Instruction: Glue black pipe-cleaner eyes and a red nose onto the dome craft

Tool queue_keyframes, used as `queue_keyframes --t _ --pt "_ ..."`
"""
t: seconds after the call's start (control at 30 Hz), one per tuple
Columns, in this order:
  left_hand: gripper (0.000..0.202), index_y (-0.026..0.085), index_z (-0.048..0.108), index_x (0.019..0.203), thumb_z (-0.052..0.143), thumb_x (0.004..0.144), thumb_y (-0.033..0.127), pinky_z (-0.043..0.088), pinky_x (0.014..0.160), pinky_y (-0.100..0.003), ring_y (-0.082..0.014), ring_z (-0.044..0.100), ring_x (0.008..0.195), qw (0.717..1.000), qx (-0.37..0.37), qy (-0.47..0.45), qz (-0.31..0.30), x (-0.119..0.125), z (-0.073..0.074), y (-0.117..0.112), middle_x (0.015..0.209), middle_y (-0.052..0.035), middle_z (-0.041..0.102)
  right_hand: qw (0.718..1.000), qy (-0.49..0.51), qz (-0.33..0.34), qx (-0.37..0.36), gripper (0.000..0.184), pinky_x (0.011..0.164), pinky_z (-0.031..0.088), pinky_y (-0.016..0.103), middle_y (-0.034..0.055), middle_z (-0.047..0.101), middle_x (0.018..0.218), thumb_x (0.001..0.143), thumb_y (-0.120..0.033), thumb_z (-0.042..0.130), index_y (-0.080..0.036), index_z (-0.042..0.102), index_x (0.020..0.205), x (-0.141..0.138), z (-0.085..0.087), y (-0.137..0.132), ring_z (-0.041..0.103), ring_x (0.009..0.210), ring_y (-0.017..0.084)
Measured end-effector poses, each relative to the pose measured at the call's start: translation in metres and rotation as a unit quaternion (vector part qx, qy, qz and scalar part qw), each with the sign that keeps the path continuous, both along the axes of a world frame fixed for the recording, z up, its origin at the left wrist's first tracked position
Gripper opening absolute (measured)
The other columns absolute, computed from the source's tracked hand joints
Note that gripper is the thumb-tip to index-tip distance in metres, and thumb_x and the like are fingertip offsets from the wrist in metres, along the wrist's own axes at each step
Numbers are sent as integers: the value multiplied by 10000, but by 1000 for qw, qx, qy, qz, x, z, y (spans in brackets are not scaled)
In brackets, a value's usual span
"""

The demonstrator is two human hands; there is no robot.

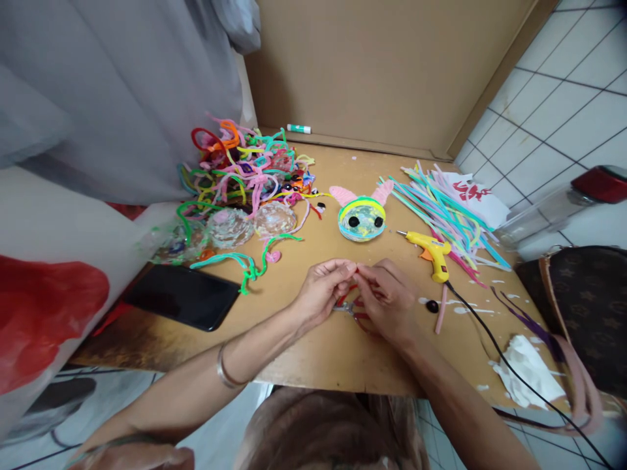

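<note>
- Left hand point(323, 287): fingers curled, thumb and forefinger pressed together on one end of a short red fuzzy pipe cleaner point(359, 269).
- Right hand point(388, 297): also closed in a fingertip pinch, on the other end of the same piece. The two sets of fingertips almost meet.
- Location: the short red fuzzy pipe cleaner is held just above the brown flat-topped desk point(304, 352), near the middle of its front edge. Most of its length is hidden by the fingers.
- Beneath the hands, on the desk: red-handled metal scissors point(349, 307), partly covered.
- Twelve o'clock from the hands: a round craft face with black eyes, yellow-green rim and pink fuzzy ears point(361, 219), lying flat.
- Two o'clock: a yellow hot-glue gun point(431, 251), with its black cord point(490, 343) trailing off toward five o'clock. Beyond it lies a fanned bundle of straight pastel pipe cleaners point(445, 209).
- Three o'clock, near: a small black bead point(432, 305).
- Ten to eleven o'clock: a tangled heap of multicoloured pipe cleaners point(245, 163), with clear plastic domes point(255, 222) in front of it.
- Nine o'clock: a black smartphone point(183, 297), screen dark.
- Handling assessment: the piece is judged very light, with a soft pile over a thin wire core that bends readily and keeps its bend.
- It is not slippery and not fragile, though the cut ends may prick.
- The best hold is a fingertip pinch at or near each end, as observed, leaving the middle free.
</note>
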State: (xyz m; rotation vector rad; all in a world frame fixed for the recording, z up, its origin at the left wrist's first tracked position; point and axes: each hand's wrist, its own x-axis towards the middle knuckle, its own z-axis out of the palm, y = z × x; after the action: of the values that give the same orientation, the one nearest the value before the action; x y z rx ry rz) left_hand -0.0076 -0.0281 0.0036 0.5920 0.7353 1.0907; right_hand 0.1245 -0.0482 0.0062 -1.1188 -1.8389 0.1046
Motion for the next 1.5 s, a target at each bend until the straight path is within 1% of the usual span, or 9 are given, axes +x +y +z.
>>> queue_keyframes --t 0.2,0.33,0.43,0.6,0.8,1.0,1.23,1.43,1.5 --pt "313 119 633 657 822 577 355 253 436 -160 -26 341 456 1000 22 9 -17 -4 2 1 502 49 456 969 188 5 -161 114 523 391 233 -24 543 630 810 -277 626 -190 657 743 5 10 1 473 563 101" --pt "323 133 652 673 807 599 407 250 449 -178 -34 331 448 995 74 61 -4 -5 -1 1 485 51 459 828 370 107 -408 257 422 257 204 -54 434 528 800 -408 594 -171 630 706 10 12 7 347 454 68" --pt "318 137 665 677 779 640 432 269 460 -199 -46 354 451 989 113 95 -20 -6 -3 1 539 19 538 748 410 161 -496 314 402 192 199 -61 403 479 764 -448 598 -152 629 663 10 13 9 305 405 51" --pt "288 143 675 688 767 661 415 393 570 -236 -114 547 582 985 135 103 -42 -8 -3 0 642 -29 627 733 421 161 -510 289 402 147 197 -78 381 423 693 -405 679 -142 610 595 5 16 8 254 375 25" --pt "286 134 660 669 752 682 404 226 458 -210 -44 341 448 989 110 91 -48 -7 -4 0 554 13 553 697 441 168 -541 273 392 165 191 -70 427 444 682 -382 701 -138 610 600 5 14 10 298 376 24" --pt "279 120 660 661 768 660 377 254 490 -210 -50 359 484 993 91 56 -39 -6 0 -1 577 -3 575 675 454 211 -542 264 414 198 187 -68 457 470 703 -373 720 -138 618 642 8 12 11 322 389 21" --pt "306 109 642 661 796 627 371 269 472 -179 -33 367 469 997 56 23 -39 -6 2 1 563 11 566 710 434 219 -510 278 439 240 196 -57 480 502 730 -414 704 -153 621 684 8 10 9 347 423 40" --pt "314 111 610 649 837 568 312 274 449 -144 -21 384 461 999 12 -18 -25 -7 0 5 514 49 482 913 284 54 -286 165 535 374 222 -23 571 670 832 -353 605 -193 640 809 8 11 4 481 577 95" --pt "312 109 609 658 833 574 309 275 443 -140 -21 384 456 999 5 -19 -35 -7 0 5 514 48 480 957 200 29 -206 143 576 405 240 -5 599 725 866 -306 557 -197 649 867 8 12 3 519 635 116"
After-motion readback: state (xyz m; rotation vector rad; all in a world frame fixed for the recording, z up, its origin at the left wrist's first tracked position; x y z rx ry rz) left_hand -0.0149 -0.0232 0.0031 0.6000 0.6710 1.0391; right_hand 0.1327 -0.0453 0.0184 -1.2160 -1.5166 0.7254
